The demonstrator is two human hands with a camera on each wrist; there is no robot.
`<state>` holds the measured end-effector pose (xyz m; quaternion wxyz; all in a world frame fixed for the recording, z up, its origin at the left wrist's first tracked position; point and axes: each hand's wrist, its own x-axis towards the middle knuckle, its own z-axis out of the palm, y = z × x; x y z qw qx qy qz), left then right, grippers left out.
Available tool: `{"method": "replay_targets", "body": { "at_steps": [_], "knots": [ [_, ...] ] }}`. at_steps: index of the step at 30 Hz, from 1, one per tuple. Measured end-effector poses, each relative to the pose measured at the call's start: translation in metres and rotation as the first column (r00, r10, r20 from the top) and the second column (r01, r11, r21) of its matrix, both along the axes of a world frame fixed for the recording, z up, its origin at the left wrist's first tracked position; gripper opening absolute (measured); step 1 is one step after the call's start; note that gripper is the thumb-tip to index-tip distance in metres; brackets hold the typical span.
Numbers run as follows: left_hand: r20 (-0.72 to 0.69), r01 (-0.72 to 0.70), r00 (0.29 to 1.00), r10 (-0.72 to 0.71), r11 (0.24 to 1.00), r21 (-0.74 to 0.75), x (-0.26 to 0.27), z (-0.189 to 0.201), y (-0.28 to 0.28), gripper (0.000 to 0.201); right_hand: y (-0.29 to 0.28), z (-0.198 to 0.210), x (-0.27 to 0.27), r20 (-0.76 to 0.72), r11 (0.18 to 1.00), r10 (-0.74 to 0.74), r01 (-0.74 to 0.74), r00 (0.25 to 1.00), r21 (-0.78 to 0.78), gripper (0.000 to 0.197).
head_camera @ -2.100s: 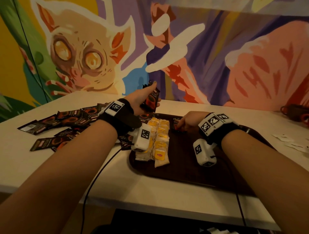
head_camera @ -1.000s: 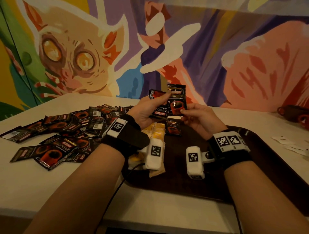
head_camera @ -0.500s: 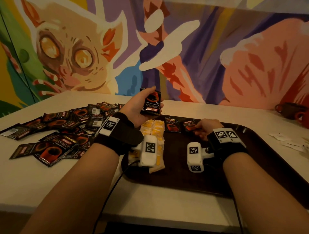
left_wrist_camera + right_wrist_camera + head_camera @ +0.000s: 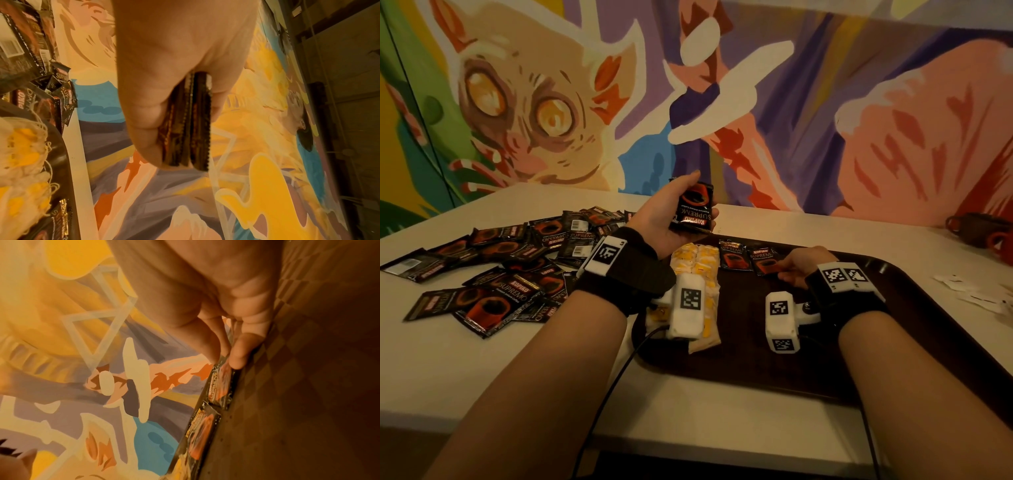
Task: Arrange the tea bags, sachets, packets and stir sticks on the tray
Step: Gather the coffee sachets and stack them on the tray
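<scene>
Head view: my left hand (image 4: 667, 219) grips a small stack of coffee sachets (image 4: 693, 209) above the tray's (image 4: 914, 329) far edge; my right hand (image 4: 799, 265) pinches one sachet (image 4: 767, 262) flat on the tray. Left wrist: foil edges (image 4: 189, 123), thin, light, probably slippery, so I'd clamp the faces. Right wrist: fingertips (image 4: 238, 360) press the near edge.

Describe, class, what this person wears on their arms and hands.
Both forearms are bare, with no sleeves or gloves. Each wrist carries a black band topped by a white tag with a black square code. Under each wrist hangs a white camera block bearing similar codes. A thin black cable trails from the left one.
</scene>
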<state>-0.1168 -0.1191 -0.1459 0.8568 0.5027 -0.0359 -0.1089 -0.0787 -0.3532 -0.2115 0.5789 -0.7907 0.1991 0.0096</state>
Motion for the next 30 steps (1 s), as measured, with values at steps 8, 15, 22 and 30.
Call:
{"method": "replay_targets", "body": {
  "at_steps": [8,15,22,30],
  "knots": [
    [0.002,0.016,1.0,-0.016,1.0,0.011,0.0,-0.001,-0.001,0.047,-0.001,-0.002,0.005,-0.012,1.0,0.0,0.0,1.0,-0.014,0.042],
    [0.006,0.032,0.999,-0.032,0.999,0.009,0.001,-0.001,-0.001,0.042,0.004,0.005,-0.001,0.044,0.997,-0.021,0.024,0.999,-0.072,0.04],
    [0.012,0.04,0.999,-0.04,0.999,0.005,0.002,-0.002,-0.002,0.039,0.033,0.026,-0.022,0.088,0.904,0.363,-0.327,0.928,-0.276,0.039],
    [0.026,0.041,0.999,-0.042,0.999,0.011,0.001,-0.001,-0.002,0.035,0.047,0.024,-0.02,-0.026,0.902,0.38,-0.377,0.925,-0.211,0.024]
  ]
}}
